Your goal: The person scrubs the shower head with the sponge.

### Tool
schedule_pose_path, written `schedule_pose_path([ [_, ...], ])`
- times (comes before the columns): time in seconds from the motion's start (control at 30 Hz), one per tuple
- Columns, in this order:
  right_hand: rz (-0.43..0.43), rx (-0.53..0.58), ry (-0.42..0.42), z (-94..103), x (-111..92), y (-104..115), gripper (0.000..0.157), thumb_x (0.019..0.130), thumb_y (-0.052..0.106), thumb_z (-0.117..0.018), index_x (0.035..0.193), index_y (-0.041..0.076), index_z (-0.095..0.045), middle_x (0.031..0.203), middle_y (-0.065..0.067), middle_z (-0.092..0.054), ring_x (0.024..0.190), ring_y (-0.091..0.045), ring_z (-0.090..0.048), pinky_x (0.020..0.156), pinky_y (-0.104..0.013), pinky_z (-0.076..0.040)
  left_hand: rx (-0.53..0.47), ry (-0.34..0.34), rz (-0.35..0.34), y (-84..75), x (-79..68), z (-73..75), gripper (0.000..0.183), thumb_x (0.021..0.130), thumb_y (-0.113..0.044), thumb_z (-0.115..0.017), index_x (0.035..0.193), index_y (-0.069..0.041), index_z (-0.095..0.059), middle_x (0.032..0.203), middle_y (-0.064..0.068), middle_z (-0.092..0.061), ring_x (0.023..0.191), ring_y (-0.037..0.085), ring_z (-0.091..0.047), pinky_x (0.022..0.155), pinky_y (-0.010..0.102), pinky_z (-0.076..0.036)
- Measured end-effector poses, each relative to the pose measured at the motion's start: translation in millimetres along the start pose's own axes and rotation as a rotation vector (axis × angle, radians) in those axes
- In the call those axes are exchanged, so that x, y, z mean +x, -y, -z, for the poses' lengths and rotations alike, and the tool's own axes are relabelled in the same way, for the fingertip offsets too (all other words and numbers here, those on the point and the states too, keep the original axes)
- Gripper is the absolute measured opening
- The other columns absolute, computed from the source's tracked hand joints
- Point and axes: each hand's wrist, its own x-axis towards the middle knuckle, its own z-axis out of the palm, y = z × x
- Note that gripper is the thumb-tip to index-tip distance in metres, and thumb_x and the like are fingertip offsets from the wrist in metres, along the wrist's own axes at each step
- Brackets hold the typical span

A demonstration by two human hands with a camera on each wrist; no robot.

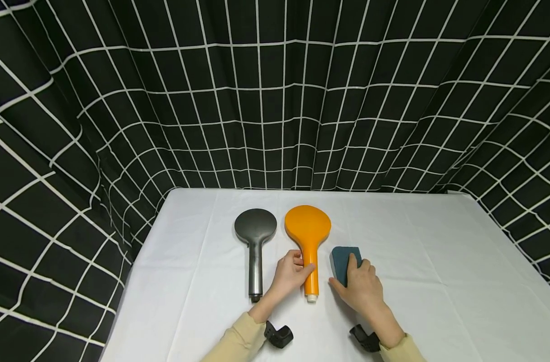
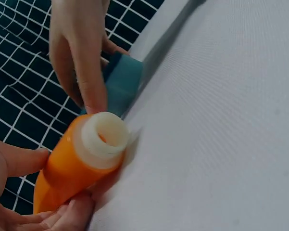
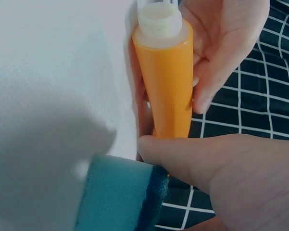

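Note:
An orange shower head (image 1: 308, 226) lies on the white-covered table, its round head pointing away and its pale threaded end (image 2: 106, 137) towards me. My left hand (image 1: 293, 271) holds its handle, thumb over one side and fingers at the other. Right of it is a blue-green sponge (image 1: 340, 261) with a darker layer along one side (image 3: 151, 199). My right hand (image 1: 361, 286) grips this sponge, its fingers over the top and the thumb along the near left edge. Left of the orange one lies a dark grey shower head (image 1: 255, 226), with neither hand on it.
A white cloth (image 1: 438, 251) with faint creases covers the table. Black curtains with a white grid (image 1: 275, 100) hang behind the table and at both sides. Black wrist mounts (image 1: 279, 336) sit below both hands.

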Motion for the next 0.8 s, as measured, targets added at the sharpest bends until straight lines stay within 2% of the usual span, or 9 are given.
schedule_pose_path([
  [0.13,0.007,0.012,-0.033,-0.8,-0.3,0.1,0.078,0.076,0.037,-0.073,0.122,-0.020,-0.044,0.096,-0.041,-0.048,0.080,-0.046,-0.053,0.059,-0.049,-0.051,-0.030,-0.004,0.030,1.4,4.6,-1.7,0.046,0.078,-0.013,-0.072,0.111,0.013,-0.054,0.085,0.014,-0.063,0.075,0.023,-0.064,0.063,0.027,-0.053],
  [0.23,0.004,0.022,-0.041,-0.3,-0.7,-0.2,0.076,0.077,0.034,-0.072,0.121,-0.020,-0.045,0.095,-0.041,-0.048,0.081,-0.047,-0.053,0.059,-0.050,-0.051,-0.099,0.020,0.070,4.8,7.7,-1.6,0.042,0.078,-0.010,-0.071,0.109,0.014,-0.056,0.085,0.013,-0.062,0.074,0.020,-0.063,0.064,0.025,-0.052],
  [0.33,-0.005,0.038,-0.031,1.7,-0.5,-1.7,0.073,0.078,0.032,-0.069,0.122,-0.020,-0.044,0.097,-0.042,-0.048,0.083,-0.048,-0.053,0.062,-0.052,-0.051,-0.204,0.084,0.079,8.9,10.3,-0.5,0.037,0.082,-0.006,-0.066,0.109,0.017,-0.055,0.086,0.012,-0.060,0.075,0.021,-0.062,0.065,0.025,-0.052],
  [0.43,-0.014,0.069,-0.048,6.3,0.6,-3.6,0.071,0.080,0.030,-0.067,0.124,-0.020,-0.042,0.101,-0.044,-0.047,0.088,-0.052,-0.052,0.065,-0.055,-0.050,-0.373,0.179,0.103,11.8,12.4,1.1,0.034,0.087,-0.002,-0.059,0.112,0.019,-0.051,0.090,0.014,-0.058,0.081,0.032,-0.065,0.068,0.028,-0.054],
  [0.53,-0.002,0.122,-0.135,12.7,2.4,-5.0,0.067,0.080,0.026,-0.067,0.124,-0.017,-0.044,0.105,-0.044,-0.046,0.090,-0.054,-0.051,0.066,-0.058,-0.049,-0.532,0.251,0.150,12.9,13.0,2.9,0.033,0.091,-0.001,-0.054,0.116,0.020,-0.046,0.094,0.016,-0.057,0.089,0.040,-0.063,0.072,0.033,-0.054],
  [0.6,0.032,0.158,-0.228,16.1,4.1,-5.5,0.064,0.078,0.024,-0.069,0.124,-0.015,-0.046,0.107,-0.043,-0.047,0.090,-0.054,-0.052,0.067,-0.058,-0.048,-0.582,0.286,0.157,12.6,11.6,4.4,0.033,0.093,-0.001,-0.052,0.117,0.019,-0.044,0.096,0.018,-0.057,0.093,0.043,-0.061,0.075,0.034,-0.054],
  [0.7,0.116,0.203,-0.351,18.3,8.0,-4.9,0.061,0.076,0.023,-0.071,0.122,-0.010,-0.050,0.112,-0.041,-0.046,0.092,-0.052,-0.052,0.070,-0.059,-0.047,-0.611,0.323,0.122,10.6,8.2,6.8,0.034,0.093,-0.001,-0.051,0.119,0.020,-0.042,0.099,0.019,-0.056,0.096,0.046,-0.058,0.077,0.034,-0.053],
  [0.8,0.244,0.239,-0.459,20.3,14.8,0.2,0.057,0.074,0.023,-0.073,0.119,-0.005,-0.054,0.119,-0.036,-0.044,0.097,-0.049,-0.051,0.076,-0.057,-0.045,-0.605,0.372,0.055,6.4,5.5,8.8,0.037,0.094,0.001,-0.049,0.123,0.020,-0.037,0.105,0.024,-0.054,0.098,0.051,-0.055,0.080,0.033,-0.052],
])
